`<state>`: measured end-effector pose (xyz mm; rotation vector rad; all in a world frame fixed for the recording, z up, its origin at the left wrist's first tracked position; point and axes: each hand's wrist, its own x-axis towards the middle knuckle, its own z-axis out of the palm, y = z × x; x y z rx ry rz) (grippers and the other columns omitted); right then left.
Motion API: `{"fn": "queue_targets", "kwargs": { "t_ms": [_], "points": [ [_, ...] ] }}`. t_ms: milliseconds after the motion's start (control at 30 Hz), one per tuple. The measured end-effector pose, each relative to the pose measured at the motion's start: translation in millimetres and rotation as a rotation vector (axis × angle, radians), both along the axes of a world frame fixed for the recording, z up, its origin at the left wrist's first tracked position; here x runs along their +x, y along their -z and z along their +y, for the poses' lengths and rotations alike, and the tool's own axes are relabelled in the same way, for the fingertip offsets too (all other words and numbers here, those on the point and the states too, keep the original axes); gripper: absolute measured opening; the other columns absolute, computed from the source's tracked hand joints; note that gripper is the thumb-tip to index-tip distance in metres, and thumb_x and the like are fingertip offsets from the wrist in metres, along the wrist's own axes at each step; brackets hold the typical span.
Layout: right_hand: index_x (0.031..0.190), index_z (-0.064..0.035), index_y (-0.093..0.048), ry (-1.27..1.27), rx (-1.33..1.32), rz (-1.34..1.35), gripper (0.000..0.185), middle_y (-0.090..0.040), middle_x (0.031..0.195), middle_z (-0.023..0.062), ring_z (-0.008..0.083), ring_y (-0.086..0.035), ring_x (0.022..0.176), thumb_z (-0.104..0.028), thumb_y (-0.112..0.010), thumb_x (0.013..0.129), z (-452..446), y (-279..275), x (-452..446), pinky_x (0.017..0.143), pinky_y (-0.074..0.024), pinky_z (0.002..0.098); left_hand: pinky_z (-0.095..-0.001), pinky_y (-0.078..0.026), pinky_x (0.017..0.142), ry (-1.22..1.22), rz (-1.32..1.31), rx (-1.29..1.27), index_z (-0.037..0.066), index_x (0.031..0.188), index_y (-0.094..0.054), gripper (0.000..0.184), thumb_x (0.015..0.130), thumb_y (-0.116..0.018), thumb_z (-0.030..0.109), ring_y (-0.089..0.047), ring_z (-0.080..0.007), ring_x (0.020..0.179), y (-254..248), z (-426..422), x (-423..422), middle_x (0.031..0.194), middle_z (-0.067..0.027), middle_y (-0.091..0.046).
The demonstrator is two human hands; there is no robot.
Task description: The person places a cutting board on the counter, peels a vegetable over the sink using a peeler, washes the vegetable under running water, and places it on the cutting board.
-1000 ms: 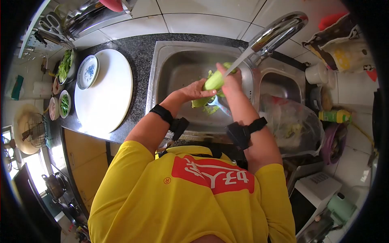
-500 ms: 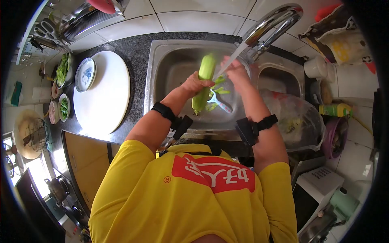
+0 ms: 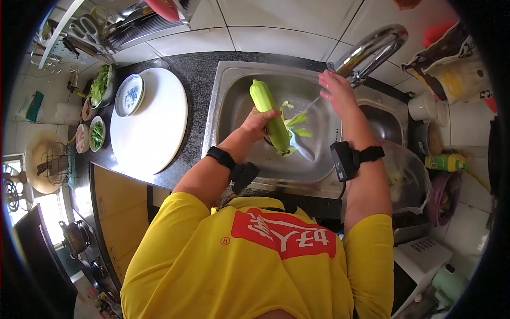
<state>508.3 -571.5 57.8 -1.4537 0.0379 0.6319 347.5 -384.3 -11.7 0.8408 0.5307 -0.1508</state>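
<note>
A long pale green peeled vegetable is held over the large sink basin by my left hand, whose fingers wrap round its middle. My right hand is up by the faucet, fingers apart, with nothing seen in it. Only a thin trace of water shows below the spout. A peeler with a light blue handle lies in the basin beside green peelings, its head partly hidden by the vegetable.
Left of the sink, a round white board bears a blue-patterned dish. Beyond it are a bowl of leafy greens and a dish of cut green pieces. A clear plastic bag lies at the right.
My right hand has left the vegetable and risen to the faucet. The strong water stream has dwindled to a trace. My left hand has tilted the vegetable with its upper end leftward.
</note>
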Motion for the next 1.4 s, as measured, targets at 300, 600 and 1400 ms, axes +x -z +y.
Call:
{"fn": "queue_targets", "kwargs": {
  "t_ms": [300, 600, 1400],
  "points": [
    [0.115, -0.0107, -0.053, -0.081, -0.342, -0.868, 0.038, -0.058, 0.103, 0.0131, 0.0259, -0.057, 0.091, -0.016, -0.062, 0.078, -14, 49, -82, 0.079, -0.0462, 0.0321, -0.0465, -0.050, 0.074, -0.152, 0.306, 0.060, 0.006, 0.100, -0.050, 0.032, 0.072, -0.066, 0.007, -0.059, -0.0256, 0.084, 10, -4, 4, 0.092, -0.0080, -0.058],
    [0.107, -0.0080, -0.057, -0.357, -0.602, -0.732, 0.032, -0.055, 0.106, 0.0149, 0.0301, -0.056, 0.095, -0.014, -0.061, 0.076, -46, 48, -137, 0.081, -0.0458, 0.0371, -0.0409, -0.047, 0.079, 0.726, 0.108, 1.644, 0.005, 0.106, -0.044, 0.062, 0.058, -0.072, 0.033, -0.057, -0.0303, 0.096, -45, -14, -8, 0.103, -0.0157, -0.056],
    [0.097, -0.0026, -0.059, -0.099, -0.641, -0.964, 0.019, -0.053, 0.096, 0.0095, 0.0192, -0.056, 0.079, -0.002, -0.057, 0.078, -18, 29, -180, 0.070, -0.0472, 0.0293, -0.0474, -0.041, 0.077, 0.708, 0.187, 1.893, 0.014, 0.110, -0.044, 0.056, 0.062, -0.071, 0.020, -0.056, -0.0283, 0.095, -138, 161, -142, 0.101, -0.0090, -0.052]
  ]
}}
